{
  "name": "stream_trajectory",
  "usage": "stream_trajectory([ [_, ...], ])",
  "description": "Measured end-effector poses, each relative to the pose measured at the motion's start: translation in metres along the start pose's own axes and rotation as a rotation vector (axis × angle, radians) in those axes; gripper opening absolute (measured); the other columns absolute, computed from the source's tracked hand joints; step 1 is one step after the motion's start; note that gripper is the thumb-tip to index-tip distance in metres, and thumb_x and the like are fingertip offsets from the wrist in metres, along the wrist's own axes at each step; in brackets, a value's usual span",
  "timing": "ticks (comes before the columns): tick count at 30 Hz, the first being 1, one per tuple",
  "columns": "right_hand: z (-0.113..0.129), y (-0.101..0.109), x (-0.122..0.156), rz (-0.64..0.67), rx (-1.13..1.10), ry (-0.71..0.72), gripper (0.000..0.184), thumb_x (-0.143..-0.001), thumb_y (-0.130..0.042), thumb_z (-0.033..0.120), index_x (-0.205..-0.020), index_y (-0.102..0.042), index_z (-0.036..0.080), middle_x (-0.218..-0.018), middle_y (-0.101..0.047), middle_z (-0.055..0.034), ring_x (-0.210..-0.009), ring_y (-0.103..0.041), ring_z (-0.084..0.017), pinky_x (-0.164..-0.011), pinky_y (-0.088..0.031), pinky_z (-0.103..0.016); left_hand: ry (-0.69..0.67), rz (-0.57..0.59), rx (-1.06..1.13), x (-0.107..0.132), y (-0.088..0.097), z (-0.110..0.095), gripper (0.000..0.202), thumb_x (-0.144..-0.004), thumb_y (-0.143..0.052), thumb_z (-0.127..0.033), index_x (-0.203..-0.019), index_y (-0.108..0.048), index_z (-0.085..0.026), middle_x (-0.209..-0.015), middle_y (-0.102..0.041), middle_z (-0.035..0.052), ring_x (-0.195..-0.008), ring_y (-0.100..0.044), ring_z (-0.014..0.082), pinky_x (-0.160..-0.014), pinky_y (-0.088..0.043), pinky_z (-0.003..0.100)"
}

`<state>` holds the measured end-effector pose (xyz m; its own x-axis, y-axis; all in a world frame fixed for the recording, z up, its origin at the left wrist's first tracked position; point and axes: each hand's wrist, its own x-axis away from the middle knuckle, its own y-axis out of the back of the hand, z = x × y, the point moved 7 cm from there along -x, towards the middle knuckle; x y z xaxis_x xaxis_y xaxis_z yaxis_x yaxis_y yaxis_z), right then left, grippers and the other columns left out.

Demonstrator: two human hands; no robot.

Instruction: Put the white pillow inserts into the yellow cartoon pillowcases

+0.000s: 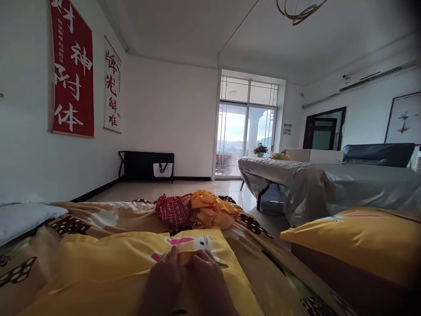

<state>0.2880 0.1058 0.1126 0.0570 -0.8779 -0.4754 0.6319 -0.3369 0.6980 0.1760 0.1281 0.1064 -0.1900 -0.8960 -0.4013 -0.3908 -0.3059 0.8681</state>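
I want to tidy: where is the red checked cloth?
In the head view, the red checked cloth lies left of centre on the bedding, beside the crumpled orange cloth.

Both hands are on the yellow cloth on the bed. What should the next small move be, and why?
I'd probably ease the left hand and right hand slightly apart without loosening the grip on the yellow cloth. They sit close together by the animal print, with a raised fold between them, so a light sideways pull might flatten it.
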Motion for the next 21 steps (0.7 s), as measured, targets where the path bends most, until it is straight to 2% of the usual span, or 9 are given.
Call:
stream_trajectory([
  [5, -0.005, 0.011, -0.001, 0.057, 0.027, -0.016, 0.023, -0.077, -0.052, 0.005, -0.068, -0.067, 0.019, -0.084, -0.066, -0.0036, -0.084, -0.056, -0.017, -0.078, -0.039, -0.025, 0.063, 0.053, 0.136, -0.002, -0.003, 0.002, 0.033, -0.095, -0.023, -0.017, -0.091, -0.056, -0.017, -0.080, -0.070, 0.0088, -0.078, -0.068, 0.0213, -0.061, -0.039, 0.027],
  [11, -0.018, 0.031, -0.005, 0.086, 0.016, -0.070, 0.022, -0.075, -0.048, 0.006, -0.063, -0.063, 0.018, -0.077, -0.062, -0.0033, -0.077, -0.055, -0.015, -0.071, -0.038, -0.023, 0.163, 0.176, 0.232, -0.004, 0.000, 0.010, 0.030, -0.097, -0.025, -0.026, -0.091, -0.053, -0.019, -0.081, -0.069, 0.0067, -0.081, -0.066, 0.0233, -0.063, -0.032, 0.029],
  [14, -0.028, 0.035, -0.005, 0.103, -0.011, -0.079, 0.020, -0.075, -0.049, 0.009, -0.062, -0.061, 0.018, -0.074, -0.060, -0.0021, -0.075, -0.054, -0.014, -0.069, -0.037, -0.023, 0.188, 0.194, 0.245, -0.003, -0.002, 0.011, 0.028, -0.097, -0.026, -0.026, -0.091, -0.053, -0.019, -0.082, -0.069, 0.0066, -0.084, -0.065, 0.0236, -0.065, -0.031, 0.029],
  [18, -0.040, 0.043, -0.005, 0.086, 0.100, -0.136, 0.020, -0.079, -0.049, 0.013, -0.064, -0.062, 0.018, -0.075, -0.059, -0.0034, -0.078, -0.053, -0.016, -0.069, -0.036, -0.025, 0.199, 0.203, 0.254, -0.003, -0.004, 0.012, 0.029, -0.097, -0.025, -0.027, -0.092, -0.052, -0.019, -0.083, -0.068, 0.0071, -0.082, -0.064, 0.0235, -0.064, -0.030, 0.029],
  [21, -0.047, 0.049, -0.005, 0.094, 0.105, -0.182, 0.019, -0.079, -0.050, 0.015, -0.066, -0.063, 0.018, -0.074, -0.059, -0.0032, -0.074, -0.053, -0.016, -0.065, -0.035, -0.024, 0.182, 0.177, 0.257, -0.004, -0.004, 0.013, 0.028, -0.097, -0.026, -0.026, -0.090, -0.052, -0.019, -0.081, -0.067, 0.0062, -0.081, -0.064, 0.0235, -0.063, -0.030, 0.030],
])
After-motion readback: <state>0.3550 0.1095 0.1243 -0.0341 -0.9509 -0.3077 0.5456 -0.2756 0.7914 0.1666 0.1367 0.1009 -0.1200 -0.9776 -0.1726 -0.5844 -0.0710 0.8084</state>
